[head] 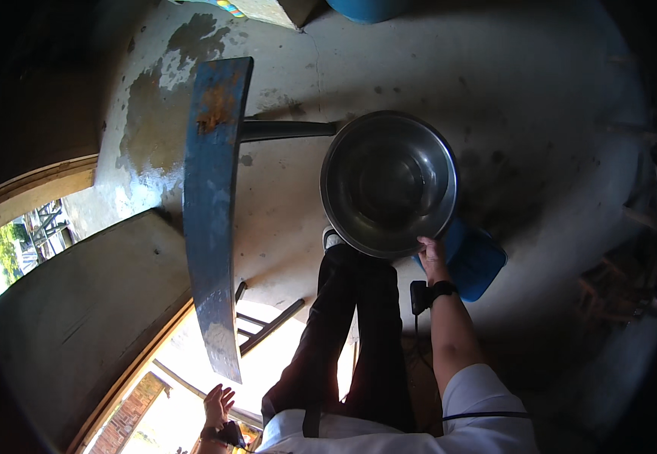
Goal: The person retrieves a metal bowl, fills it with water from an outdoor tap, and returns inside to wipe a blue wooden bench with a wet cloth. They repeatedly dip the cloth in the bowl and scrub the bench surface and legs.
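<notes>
My right hand grips the near right rim of a large stainless steel basin, thumb over the edge. The basin is held in front of my legs and looks to have nothing solid in it; whether it holds water I cannot tell. My left hand is at the lower left, fingers apart, holding nothing. It is just below the near end of a long, narrow bench with a worn blue top. Partly behind the basin and my right wrist is a blue plastic container.
Bench legs reach out toward the basin. A wet patch marks the concrete floor beyond the bench. A blue tub stands at the far edge. Dim wooden objects lie at the right. A wall and bright doorway are at the left.
</notes>
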The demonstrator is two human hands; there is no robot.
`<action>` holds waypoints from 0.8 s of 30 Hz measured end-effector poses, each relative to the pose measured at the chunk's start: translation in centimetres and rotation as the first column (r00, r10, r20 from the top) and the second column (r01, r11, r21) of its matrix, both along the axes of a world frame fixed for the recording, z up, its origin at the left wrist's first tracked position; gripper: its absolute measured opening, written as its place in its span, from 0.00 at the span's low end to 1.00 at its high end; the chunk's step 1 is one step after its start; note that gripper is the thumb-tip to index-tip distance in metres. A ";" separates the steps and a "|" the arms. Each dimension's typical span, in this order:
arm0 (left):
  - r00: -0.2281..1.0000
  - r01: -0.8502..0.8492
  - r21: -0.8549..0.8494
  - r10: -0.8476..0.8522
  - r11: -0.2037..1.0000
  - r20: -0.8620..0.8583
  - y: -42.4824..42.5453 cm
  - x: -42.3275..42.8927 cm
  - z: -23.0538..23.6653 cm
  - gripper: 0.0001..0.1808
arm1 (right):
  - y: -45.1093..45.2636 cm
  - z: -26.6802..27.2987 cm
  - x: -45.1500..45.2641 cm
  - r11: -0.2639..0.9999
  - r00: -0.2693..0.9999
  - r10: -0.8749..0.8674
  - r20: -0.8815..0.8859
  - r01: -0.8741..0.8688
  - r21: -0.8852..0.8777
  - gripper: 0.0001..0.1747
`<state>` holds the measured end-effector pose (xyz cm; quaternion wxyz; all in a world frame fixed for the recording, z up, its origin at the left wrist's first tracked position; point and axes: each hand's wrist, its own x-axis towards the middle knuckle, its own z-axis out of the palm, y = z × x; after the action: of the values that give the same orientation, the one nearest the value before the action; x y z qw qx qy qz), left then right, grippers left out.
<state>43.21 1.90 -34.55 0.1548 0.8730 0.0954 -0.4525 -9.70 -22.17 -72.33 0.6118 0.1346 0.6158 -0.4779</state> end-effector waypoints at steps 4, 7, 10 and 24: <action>0.996 -0.048 0.142 0.038 0.989 0.074 0.6 0.5 -2.9 0.18 | -2.8 -8.6 -1.2 0.998 1.000 -0.002 -0.009 0.002 0.065 0.09; 0.993 -0.068 0.214 0.044 0.974 0.114 1.0 0.6 -4.2 0.19 | -5.0 -13.4 -1.7 0.997 0.998 -0.006 -0.058 0.001 -0.077 0.09; 0.989 -0.087 0.264 0.052 0.961 0.139 1.2 0.4 -5.0 0.19 | -6.7 -17.3 -1.6 1.000 0.996 -0.023 -0.091 0.024 0.013 0.10; 0.979 -0.155 0.338 0.099 0.928 0.176 -0.2 0.3 -8.5 0.19 | -9.0 -25.0 -3.8 0.999 0.995 -0.003 -0.103 0.007 0.039 0.23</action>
<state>43.49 1.74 -43.08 0.0330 0.9112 0.2185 -0.3475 -13.47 -31.14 -97.36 0.5752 0.1231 0.6555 -0.4737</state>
